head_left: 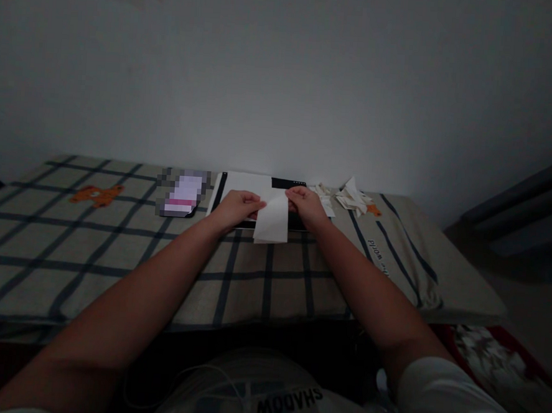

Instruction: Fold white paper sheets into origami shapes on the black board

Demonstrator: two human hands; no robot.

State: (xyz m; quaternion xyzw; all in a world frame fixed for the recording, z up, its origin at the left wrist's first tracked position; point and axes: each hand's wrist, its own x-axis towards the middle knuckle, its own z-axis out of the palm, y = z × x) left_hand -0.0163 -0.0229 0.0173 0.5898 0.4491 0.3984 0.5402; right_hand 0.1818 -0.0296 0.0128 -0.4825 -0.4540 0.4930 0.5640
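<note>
A small white sheet of paper (272,220) is stretched between my two hands, its lower part hanging toward me. My left hand (239,208) pinches its left edge between thumb and fingers. On the opposite edge, near the top corner, my right hand (308,206) pinches it the same way. Beneath the hands lies a flat black-and-white board or pad (217,193), with a larger white sheet (247,181) on it. The hands and the small paper hide part of that board.
A phone with a lit, blurred screen (183,194) lies left of the board. Crumpled papers (352,197) sit to its right. Everything rests on a checked cloth (115,240) against a pale wall (284,76). At lower right, a red container (505,357) holds crumpled whitish material.
</note>
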